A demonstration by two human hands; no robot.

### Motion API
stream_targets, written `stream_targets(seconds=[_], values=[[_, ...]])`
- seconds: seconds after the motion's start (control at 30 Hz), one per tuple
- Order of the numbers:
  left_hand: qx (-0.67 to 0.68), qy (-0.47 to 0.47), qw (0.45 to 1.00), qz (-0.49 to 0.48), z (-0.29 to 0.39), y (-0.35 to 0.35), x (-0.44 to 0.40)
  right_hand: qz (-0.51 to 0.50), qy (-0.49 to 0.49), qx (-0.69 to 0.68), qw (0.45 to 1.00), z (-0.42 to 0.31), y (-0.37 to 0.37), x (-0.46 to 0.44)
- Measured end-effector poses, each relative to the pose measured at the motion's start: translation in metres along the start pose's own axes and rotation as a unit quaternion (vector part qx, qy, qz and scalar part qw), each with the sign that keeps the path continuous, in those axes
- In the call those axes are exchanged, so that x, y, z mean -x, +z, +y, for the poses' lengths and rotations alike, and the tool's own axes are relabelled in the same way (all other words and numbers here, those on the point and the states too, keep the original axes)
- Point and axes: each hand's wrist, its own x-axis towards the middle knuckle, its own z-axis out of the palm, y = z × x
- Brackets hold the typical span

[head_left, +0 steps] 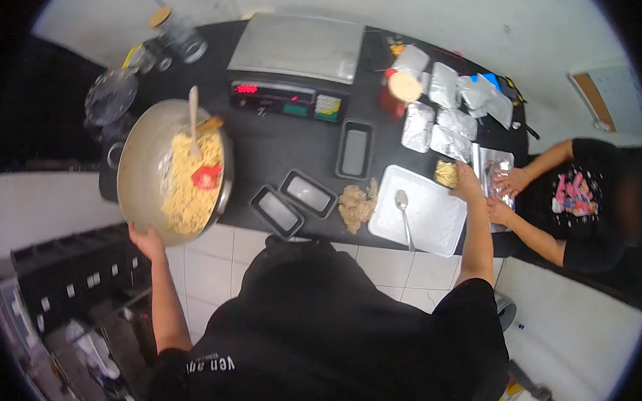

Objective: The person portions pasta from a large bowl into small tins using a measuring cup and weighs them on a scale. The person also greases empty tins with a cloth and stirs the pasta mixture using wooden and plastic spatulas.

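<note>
In the head view, the person's left hand [147, 241] is at the near rim of a large, round, silver metal bowl [139, 163], its fingers touching the edge; whether they close around the rim cannot be told. The bowl lies just beyond that hand and holds a crumbly yellow mixture [179, 197], with a bright red piece [206, 177] on it and a pale long-handled spatula [194, 116] standing in it. The right hand [468, 183], well apart on the other side, has its fingers bent down at the right edge of a small dark rectangular tin [437, 172] filled with yellow food; the tin sits just left of the fingertips, but how firmly they grip it cannot be seen. The right forearm passes over the right side of a white rectangular tray [433, 227], which lies nearer the body than the tin and carries a silver metal spoon [402, 205]. Between the hands are three black rectangular loaf tins [355, 149] and a crumpled, translucent beige plastic wrap [356, 207]. Beyond the small tin lie several silver foil-wrapped packages [448, 125]. To its right, a co-worker's two hands [510, 182] press on shiny silver foil [498, 163].
</note>
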Motion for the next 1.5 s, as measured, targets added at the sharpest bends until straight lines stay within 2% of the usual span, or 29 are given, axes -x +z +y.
stream_targets(seconds=[0.03, 0.1, 0.13, 0.2, 0.23, 0.27, 0.33, 0.43, 0.47, 0.53, 0.57, 0.63, 0.67, 0.73, 0.77, 0.8, 0.83, 0.9, 0.93, 1.0, 1.03, 1.1, 1.17, 1.23, 1.27, 1.3, 1.37, 1.5], values=[[0.012, -0.016, 1.000, 0.003, -0.006, 0.003, -0.002, -0.004, 0.010, -0.012, 1.000, -0.001, -0.002, 0.000], [0.010, 0.012, 1.000, 0.012, -0.010, 0.004, -0.001, 0.037, -0.024, 0.000, 0.999, 0.006, 0.007, 0.002], [0.012, 0.016, 1.000, 0.018, -0.007, 0.004, 0.001, 0.014, 0.013, -0.003, 1.000, 0.002, 0.000, 0.004], [-0.044, 0.080, 0.993, 0.068, 0.014, -0.004, 0.007, 0.017, 0.005, 0.026, 1.000, -0.002, -0.011, 0.004], [-0.112, 0.159, 0.976, 0.102, 0.026, -0.008, 0.009, 0.069, -0.009, 0.033, 0.997, 0.004, -0.004, 0.002], [-0.097, 0.169, 0.975, 0.107, 0.046, -0.017, 0.012, 0.080, 0.008, 0.050, 0.996, -0.009, -0.013, -0.001], [-0.096, 0.193, 0.970, 0.114, 0.063, -0.020, 0.015, 0.140, -0.029, 0.004, 0.990, -0.046, -0.030, -0.013], [-0.129, 0.245, 0.957, 0.088, 0.059, -0.020, 0.017, 0.220, -0.128, -0.059, 0.965, -0.141, -0.059, -0.031], [-0.133, 0.236, 0.958, 0.095, 0.062, -0.021, 0.017, 0.247, -0.161, -0.086, 0.952, -0.182, -0.067, -0.038], [-0.098, 0.241, 0.965, 0.025, 0.068, -0.025, 0.018, 0.269, -0.270, -0.135, 0.915, -0.280, -0.096, -0.039], [-0.096, 0.234, 0.967, 0.032, 0.067, -0.024, 0.018, 0.280, -0.313, -0.153, 0.895, -0.329, -0.110, -0.032], [-0.019, 0.214, 0.975, 0.059, 0.062, -0.020, 0.016, 0.291, -0.413, -0.181, 0.844, -0.420, -0.134, -0.010], [-0.053, 0.199, 0.977, 0.052, 0.060, -0.020, 0.016, 0.276, -0.461, -0.197, 0.820, -0.459, -0.145, 0.000], [-0.037, 0.182, 0.981, 0.057, 0.062, -0.021, 0.016, 0.274, -0.539, -0.198, 0.772, -0.523, -0.145, 0.004], [-0.026, 0.166, 0.984, 0.058, 0.063, -0.021, 0.016, 0.273, -0.567, -0.181, 0.756, -0.551, -0.141, 0.001], [-0.012, 0.156, 0.987, 0.044, 0.062, -0.021, 0.016, 0.256, -0.571, -0.141, 0.767, -0.574, -0.139, 0.003], [-0.005, 0.158, 0.986, 0.044, 0.062, -0.023, 0.017, 0.260, -0.568, -0.136, 0.769, -0.593, -0.128, -0.002], [-0.002, 0.151, 0.988, 0.036, 0.062, -0.025, 0.017, 0.150, -0.486, 0.072, 0.858, -0.623, -0.105, -0.010], [0.008, 0.161, 0.986, 0.031, 0.059, -0.027, 0.014, 0.154, -0.472, 0.075, 0.865, -0.636, -0.106, 0.001], [0.013, 0.169, 0.985, 0.015, 0.057, -0.025, 0.015, 0.145, -0.492, -0.086, 0.854, -0.642, -0.107, 0.022], [0.028, 0.180, 0.983, -0.003, 0.058, -0.025, 0.018, 0.146, -0.469, -0.080, 0.867, -0.631, -0.107, 0.032], [0.002, 0.179, 0.984, -0.004, 0.060, -0.028, 0.015, 0.342, -0.448, -0.223, 0.795, -0.614, -0.106, 0.052], [0.012, 0.190, 0.981, -0.027, 0.061, -0.030, 0.013, 0.398, -0.315, -0.187, 0.841, -0.562, -0.090, 0.040], [0.005, 0.184, 0.982, -0.032, 0.061, -0.031, 0.013, 0.346, -0.149, -0.121, 0.918, -0.492, -0.056, 0.022], [0.004, 0.187, 0.982, -0.031, 0.059, -0.030, 0.013, 0.258, -0.132, -0.084, 0.953, -0.452, -0.029, 0.012], [0.008, 0.191, 0.981, -0.036, 0.061, -0.030, 0.012, 0.258, -0.126, -0.083, 0.954, -0.445, -0.019, 0.015], [0.003, 0.184, 0.982, -0.040, 0.062, -0.031, 0.012, 0.166, -0.098, -0.098, 0.976, -0.438, -0.001, 0.032], [-0.008, 0.196, 0.980, -0.036, 0.061, -0.027, 0.013, 0.196, -0.134, -0.129, 0.963, -0.423, 0.037, 0.043]])
